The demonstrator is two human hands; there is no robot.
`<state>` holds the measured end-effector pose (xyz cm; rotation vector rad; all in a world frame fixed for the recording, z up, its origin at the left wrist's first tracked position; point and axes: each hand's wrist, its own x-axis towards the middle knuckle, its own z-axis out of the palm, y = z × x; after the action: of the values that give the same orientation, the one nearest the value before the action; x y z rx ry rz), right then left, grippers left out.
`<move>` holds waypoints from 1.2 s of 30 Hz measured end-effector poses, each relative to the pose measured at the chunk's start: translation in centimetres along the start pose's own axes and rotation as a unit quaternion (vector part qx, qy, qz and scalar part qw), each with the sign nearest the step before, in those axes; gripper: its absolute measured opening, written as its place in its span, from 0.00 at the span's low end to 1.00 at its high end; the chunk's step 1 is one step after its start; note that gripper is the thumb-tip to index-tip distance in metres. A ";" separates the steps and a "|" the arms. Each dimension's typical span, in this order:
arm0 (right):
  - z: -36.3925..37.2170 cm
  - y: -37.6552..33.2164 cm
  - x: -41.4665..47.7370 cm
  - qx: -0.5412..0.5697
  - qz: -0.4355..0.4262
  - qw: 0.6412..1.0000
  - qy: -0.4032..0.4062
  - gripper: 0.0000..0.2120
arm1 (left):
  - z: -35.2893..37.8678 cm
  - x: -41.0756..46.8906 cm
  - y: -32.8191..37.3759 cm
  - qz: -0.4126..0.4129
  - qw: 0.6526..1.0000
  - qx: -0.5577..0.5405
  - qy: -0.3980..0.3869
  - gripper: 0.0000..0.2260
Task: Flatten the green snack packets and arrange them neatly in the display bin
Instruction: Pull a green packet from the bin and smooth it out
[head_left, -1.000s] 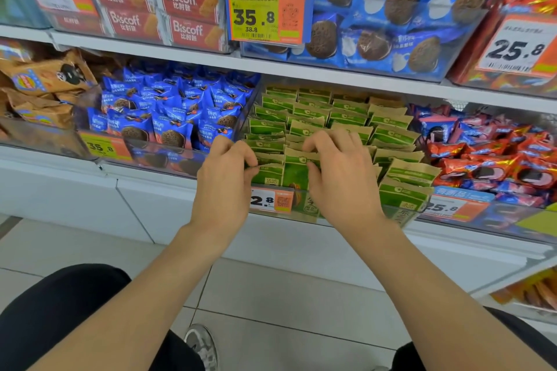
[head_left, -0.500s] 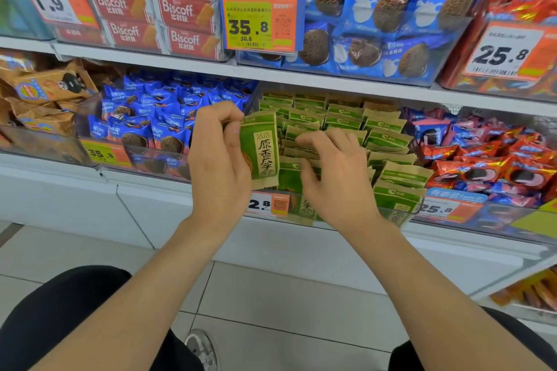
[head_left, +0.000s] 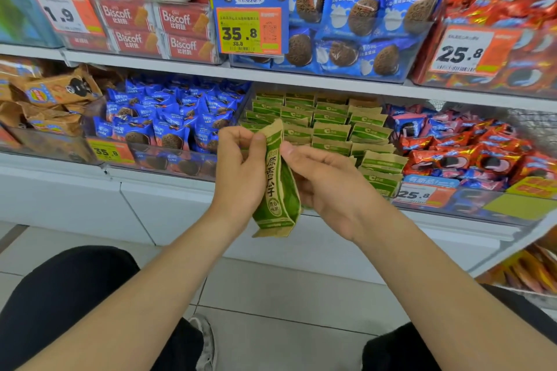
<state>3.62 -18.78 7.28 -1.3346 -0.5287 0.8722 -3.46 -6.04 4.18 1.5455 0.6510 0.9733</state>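
— What does the green snack packet look like?

— It is a narrow paper pouch, kraft brown at both crimped ends, with a green panel down its face. Dark Chinese characters run top to bottom on the panel, and there is a small round seal near the lower end. It looks a little puffed and bent rather than flat, and its upper end curls over.

— Where is it relative to the display bin?

— Out of the bin, held up in the air in front of its front left corner. It stands nearly upright with its printed face to the camera and covers that corner. Further back in the bin, the other green packets stand on edge in rows.

— How are the hands placed?

— The left hand grips the packet's left side, with its fingers curled at the upper edge and its thumb pressed on the front. The right hand is on the opposite side, with its thumb tip against the upper right edge. Its fingers are curled and pass behind the pouch, so it grasps the packet too. The packet sits between the two hands and touches both.

— What is either side of the bin?

— Blue biscuit packets fill the compartment just left of it and red packets the one just right. A white shelf runs directly above it.
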 end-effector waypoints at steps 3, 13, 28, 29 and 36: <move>-0.6 0.2 -0.9 0.041 0.030 0.999 0.001 0.14 | 0.6 -1.5 0.5 -0.038 0.999 -0.025 -0.020 0.11; -1.6 2.3 -2.3 -0.171 -0.158 0.952 0.196 0.12 | 2.4 -4.5 1.4 -0.037 0.991 -0.055 -0.119 0.14; -1.7 4.4 -3.4 -0.047 -0.110 0.979 0.166 0.08 | 1.0 -3.8 -1.5 -0.018 0.976 -0.101 -0.191 0.07; -1.7 4.3 -3.5 -0.075 -0.096 0.981 0.148 0.09 | 0.9 -3.8 -1.3 -0.025 0.977 -0.120 -0.177 0.06; -1.0 5.3 -4.5 -0.051 -0.002 0.996 0.069 0.19 | -0.4 -3.3 0.0 -0.082 0.968 -0.190 -0.141 0.06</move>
<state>0.46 -22.99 2.58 -1.4760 -0.4727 0.7506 -5.44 -8.54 3.43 1.2360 0.3578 0.6876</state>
